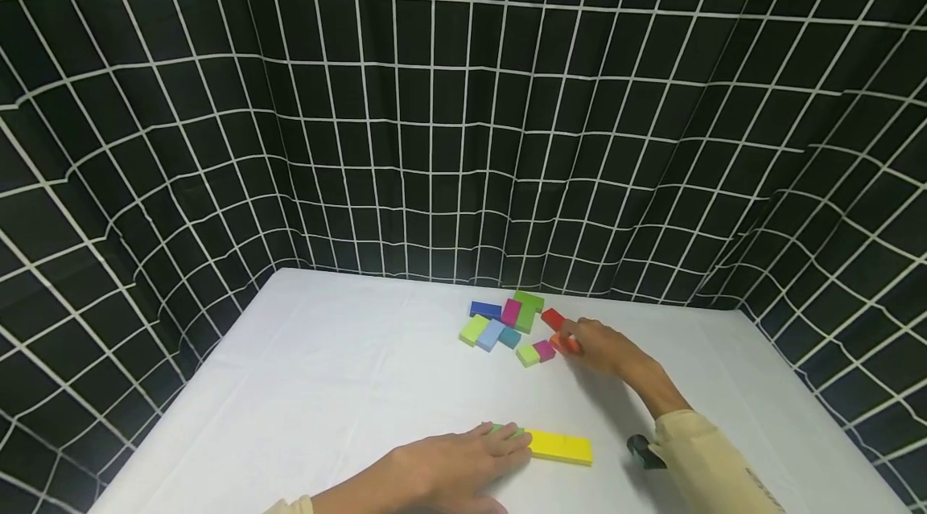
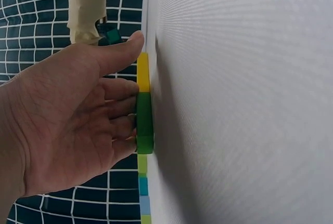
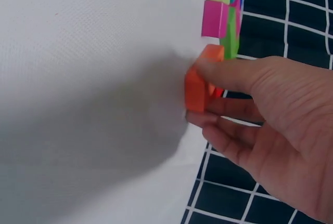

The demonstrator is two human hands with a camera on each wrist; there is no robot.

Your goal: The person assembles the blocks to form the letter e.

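Right hand (image 1: pixel 601 347) pinches an orange block (image 3: pixel 195 91) toward the table's (image 1: pixel 326 385) far edge; left hand (image 1: pixel 463 466), fingers outstretched, rests on a green block (image 2: pixel 144 120) beside the yellow block (image 1: pixel 561 448)!

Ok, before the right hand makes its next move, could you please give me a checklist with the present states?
1. Right hand has hold of orange block: ok, thumb and fingers pinch it.
2. Orange block lifted off table: cannot tell.
3. Red block well away from right hand: not ok, it lies close by.
4. Left hand on green block: ok, resting there.
5. Yellow block lying flat: ok.
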